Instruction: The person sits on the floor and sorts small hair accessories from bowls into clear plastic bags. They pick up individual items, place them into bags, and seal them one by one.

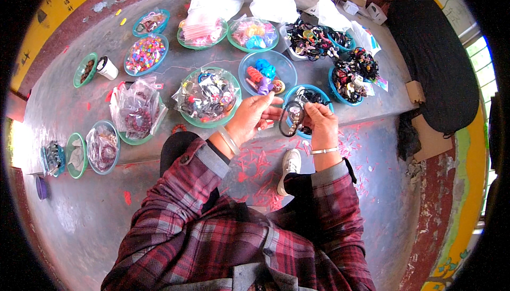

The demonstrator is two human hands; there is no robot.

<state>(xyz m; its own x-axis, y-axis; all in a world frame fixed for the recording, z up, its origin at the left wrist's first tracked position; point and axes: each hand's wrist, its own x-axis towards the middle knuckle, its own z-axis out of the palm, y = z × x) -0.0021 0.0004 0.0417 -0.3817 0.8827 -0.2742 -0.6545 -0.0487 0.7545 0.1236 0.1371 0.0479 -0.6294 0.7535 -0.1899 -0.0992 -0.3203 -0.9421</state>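
Observation:
A black elastic hair tie with a small pale ornament [287, 126] hangs between my hands. My right hand [323, 124] pinches its edge between thumb and fingers. Just to its left, my left hand [252, 114] has its fingers stretched toward the tie; I see nothing held in them. Behind the tie stands a blue basket [330, 103] of black hair ties. Farther back, a clear blue bowl [289, 66] holds orange, purple and blue pieces. Left of my left hand is a green basket [185, 116] of bagged hair ornaments.
Baskets of colourful beads [145, 54], bagged beaded bracelets [137, 113] and dark hair ties [350, 81] spread over the grey ledge. White bags [274, 6] lie at the back. A white cup [107, 68] stands left. Red scraps [254, 171] litter the floor around my shoe [290, 166].

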